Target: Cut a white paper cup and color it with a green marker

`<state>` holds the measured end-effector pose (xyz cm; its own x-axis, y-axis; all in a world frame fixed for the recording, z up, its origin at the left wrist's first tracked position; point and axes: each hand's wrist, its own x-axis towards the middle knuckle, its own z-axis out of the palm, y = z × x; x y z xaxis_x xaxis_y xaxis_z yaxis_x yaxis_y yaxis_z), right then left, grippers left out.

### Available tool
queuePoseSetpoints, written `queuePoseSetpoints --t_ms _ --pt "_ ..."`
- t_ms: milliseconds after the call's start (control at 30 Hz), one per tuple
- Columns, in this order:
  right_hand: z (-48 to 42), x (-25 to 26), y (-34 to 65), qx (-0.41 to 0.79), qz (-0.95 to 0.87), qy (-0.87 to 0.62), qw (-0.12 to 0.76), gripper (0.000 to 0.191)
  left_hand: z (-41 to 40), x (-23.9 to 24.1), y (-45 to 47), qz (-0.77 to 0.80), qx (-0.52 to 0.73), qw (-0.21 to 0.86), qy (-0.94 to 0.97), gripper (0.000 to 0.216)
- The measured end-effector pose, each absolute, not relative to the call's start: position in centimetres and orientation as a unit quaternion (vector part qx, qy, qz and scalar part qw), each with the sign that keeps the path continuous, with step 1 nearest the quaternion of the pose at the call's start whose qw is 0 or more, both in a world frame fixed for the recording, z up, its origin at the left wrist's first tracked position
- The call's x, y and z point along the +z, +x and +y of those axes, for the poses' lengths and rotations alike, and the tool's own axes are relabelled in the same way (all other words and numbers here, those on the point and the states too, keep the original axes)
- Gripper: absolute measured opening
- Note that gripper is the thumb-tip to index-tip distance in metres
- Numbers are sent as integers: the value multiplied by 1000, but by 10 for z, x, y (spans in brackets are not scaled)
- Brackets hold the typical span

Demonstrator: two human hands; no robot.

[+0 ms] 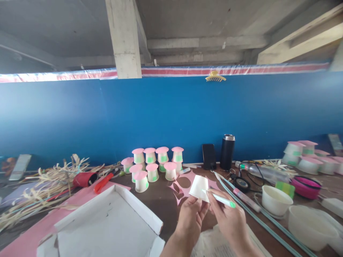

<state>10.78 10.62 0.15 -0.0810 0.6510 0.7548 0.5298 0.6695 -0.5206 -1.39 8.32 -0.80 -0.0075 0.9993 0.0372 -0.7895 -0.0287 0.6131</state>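
Observation:
My left hand (190,219) pinches a white paper cup (198,187), held bottom-up above the brown table. My right hand (227,217) grips a white pen with a green end (222,200), its tip against the cup's lower edge. Just behind the cup lies a pink paper sheet with round holes cut out of it (184,182). Farther back stand several upturned white cups with pink lids and green patches (152,164).
An open white cardboard box (107,221) lies at front left on pink paper. Dry straw (45,182), a red cup and a red cutter are at left. A black flask (227,151), phone, tape roll, white bowls (276,200), a pink bowl and more lidded cups sit right.

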Motion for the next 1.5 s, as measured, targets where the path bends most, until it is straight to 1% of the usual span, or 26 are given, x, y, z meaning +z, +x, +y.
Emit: queuePoseSetpoints --t_ms 333,600,867,1233,1500 --pt "103 9 110 74 -700 -383 598 16 83 -13 -15 212 679 661 240 29" --pt "105 10 111 27 -730 -330 598 15 81 -5 -15 216 678 661 240 32" --pt "104 10 110 56 -758 -312 570 14 80 -5 -14 220 684 653 238 27" --pt "102 14 109 35 -768 -321 553 14 80 -6 -14 210 681 655 251 30" --pt "106 10 110 47 -774 -328 540 15 77 -1 -13 211 676 650 276 26"
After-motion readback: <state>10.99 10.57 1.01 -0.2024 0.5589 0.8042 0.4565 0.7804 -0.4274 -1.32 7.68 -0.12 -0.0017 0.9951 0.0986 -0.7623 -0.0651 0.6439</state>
